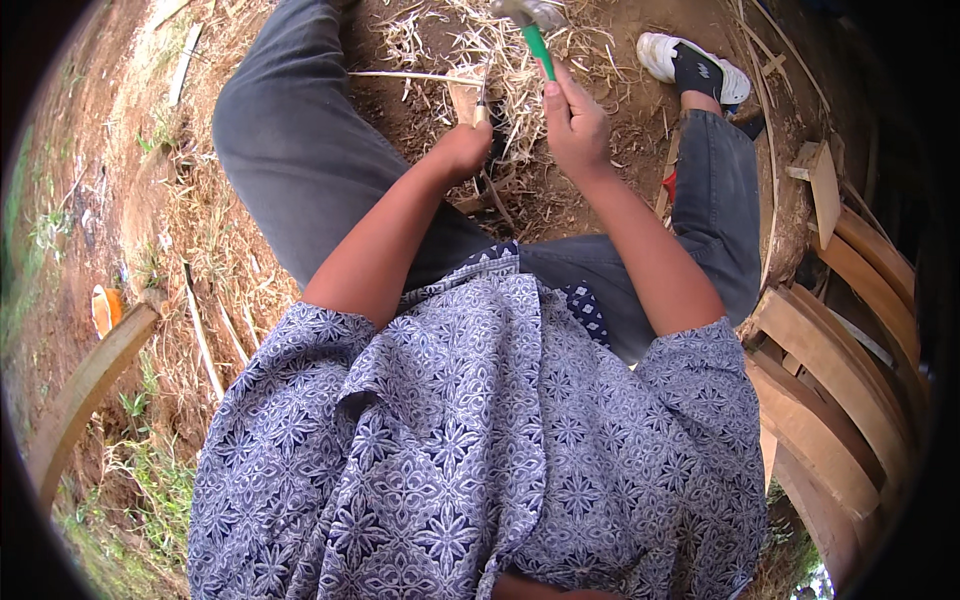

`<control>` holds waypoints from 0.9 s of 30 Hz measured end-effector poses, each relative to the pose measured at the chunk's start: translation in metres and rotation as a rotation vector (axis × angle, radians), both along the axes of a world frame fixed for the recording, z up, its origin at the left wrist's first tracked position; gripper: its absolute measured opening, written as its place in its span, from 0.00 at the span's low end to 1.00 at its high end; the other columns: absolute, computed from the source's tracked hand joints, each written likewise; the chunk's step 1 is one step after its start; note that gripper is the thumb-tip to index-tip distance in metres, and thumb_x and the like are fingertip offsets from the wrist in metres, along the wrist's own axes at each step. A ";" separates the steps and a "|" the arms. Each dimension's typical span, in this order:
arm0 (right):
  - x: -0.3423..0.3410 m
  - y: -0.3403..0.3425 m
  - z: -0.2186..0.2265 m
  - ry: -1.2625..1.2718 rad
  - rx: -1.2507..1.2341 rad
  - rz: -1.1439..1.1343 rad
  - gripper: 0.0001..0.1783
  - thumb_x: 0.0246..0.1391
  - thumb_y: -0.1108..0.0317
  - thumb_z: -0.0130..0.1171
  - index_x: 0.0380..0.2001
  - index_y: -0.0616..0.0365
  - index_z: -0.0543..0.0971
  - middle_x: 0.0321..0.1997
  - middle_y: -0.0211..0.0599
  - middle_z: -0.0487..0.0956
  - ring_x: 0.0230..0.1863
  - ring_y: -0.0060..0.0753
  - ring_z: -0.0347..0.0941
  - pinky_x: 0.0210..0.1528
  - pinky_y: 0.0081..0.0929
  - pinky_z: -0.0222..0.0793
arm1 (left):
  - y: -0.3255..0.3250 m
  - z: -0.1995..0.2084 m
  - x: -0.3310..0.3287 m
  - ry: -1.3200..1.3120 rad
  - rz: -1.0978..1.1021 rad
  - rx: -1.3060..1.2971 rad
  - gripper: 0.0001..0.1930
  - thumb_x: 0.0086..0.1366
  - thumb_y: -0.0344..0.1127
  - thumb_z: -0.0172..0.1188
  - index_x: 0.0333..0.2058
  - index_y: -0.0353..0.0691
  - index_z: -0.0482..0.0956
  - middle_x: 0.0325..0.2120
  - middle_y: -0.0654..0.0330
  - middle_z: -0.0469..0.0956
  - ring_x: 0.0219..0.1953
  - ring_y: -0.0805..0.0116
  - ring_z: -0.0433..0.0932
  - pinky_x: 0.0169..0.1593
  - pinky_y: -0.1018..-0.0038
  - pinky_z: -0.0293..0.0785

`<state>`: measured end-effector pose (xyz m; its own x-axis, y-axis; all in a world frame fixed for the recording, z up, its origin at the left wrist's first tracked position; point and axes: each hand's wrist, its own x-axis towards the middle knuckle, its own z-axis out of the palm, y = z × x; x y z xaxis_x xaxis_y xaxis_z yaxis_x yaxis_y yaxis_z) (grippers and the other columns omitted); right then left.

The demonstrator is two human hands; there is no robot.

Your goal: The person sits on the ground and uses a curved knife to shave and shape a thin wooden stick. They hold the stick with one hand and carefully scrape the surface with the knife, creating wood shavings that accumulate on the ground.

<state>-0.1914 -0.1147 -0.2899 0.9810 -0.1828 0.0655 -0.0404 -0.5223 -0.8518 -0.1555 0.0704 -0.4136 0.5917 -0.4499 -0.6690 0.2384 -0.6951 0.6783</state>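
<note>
My left hand (463, 150) is closed around the pale wooden handle of a chisel (482, 108), whose thin blade points away from me. Beside the blade is a light-brown piece of wood (464, 94), and a thin pale stick lies across near its far end. My right hand (580, 130) grips a hammer (537, 48) by its green handle. The metal hammer head is raised at the top edge of the view, slightly blurred, beyond the chisel and apart from it. My fingers partly hide the chisel's handle.
Pale wood shavings (520, 130) cover the soil between my spread legs. Curved wooden boards (830, 370) are stacked at the right, and another curved beam (95, 390) stands at the left. A red object (669, 185) lies by my right leg; an orange one (104, 310) is far left.
</note>
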 end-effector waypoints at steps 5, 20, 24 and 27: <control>0.001 -0.016 -0.056 0.291 -0.207 0.248 0.23 0.70 0.56 0.52 0.64 0.49 0.77 0.37 0.56 0.84 0.28 0.34 0.79 0.36 0.32 0.74 | -0.006 -0.011 -0.005 0.058 0.142 -0.030 0.24 0.75 0.46 0.41 0.30 0.33 0.76 0.25 0.57 0.76 0.25 0.64 0.72 0.32 0.65 0.69; 0.003 -0.009 -0.007 0.329 -0.037 0.007 0.22 0.72 0.61 0.50 0.66 0.51 0.76 0.27 0.32 0.74 0.26 0.17 0.67 0.32 0.24 0.68 | 0.004 0.000 -0.002 -0.059 0.008 -0.066 0.24 0.74 0.45 0.40 0.30 0.28 0.74 0.21 0.53 0.77 0.24 0.58 0.75 0.32 0.63 0.71; -0.002 -0.006 0.003 -0.126 0.073 -0.098 0.22 0.73 0.60 0.49 0.65 0.50 0.77 0.21 0.35 0.74 0.23 0.23 0.69 0.28 0.30 0.68 | -0.006 0.018 -0.002 0.156 0.193 0.022 0.36 0.70 0.58 0.40 0.39 0.24 0.83 0.33 0.43 0.84 0.37 0.47 0.83 0.46 0.56 0.74; -0.012 -0.021 -0.041 0.207 -0.132 0.088 0.23 0.74 0.63 0.47 0.68 0.55 0.73 0.27 0.28 0.73 0.26 0.16 0.67 0.30 0.21 0.67 | -0.004 0.011 0.000 0.068 0.083 -0.041 0.36 0.71 0.57 0.40 0.40 0.24 0.83 0.35 0.42 0.84 0.39 0.47 0.83 0.47 0.57 0.74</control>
<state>-0.2038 -0.1359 -0.3307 0.9877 -0.0995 -0.1210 -0.1566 -0.6372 -0.7546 -0.1553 0.0665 -0.4028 0.5821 -0.4289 -0.6908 0.3406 -0.6428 0.6861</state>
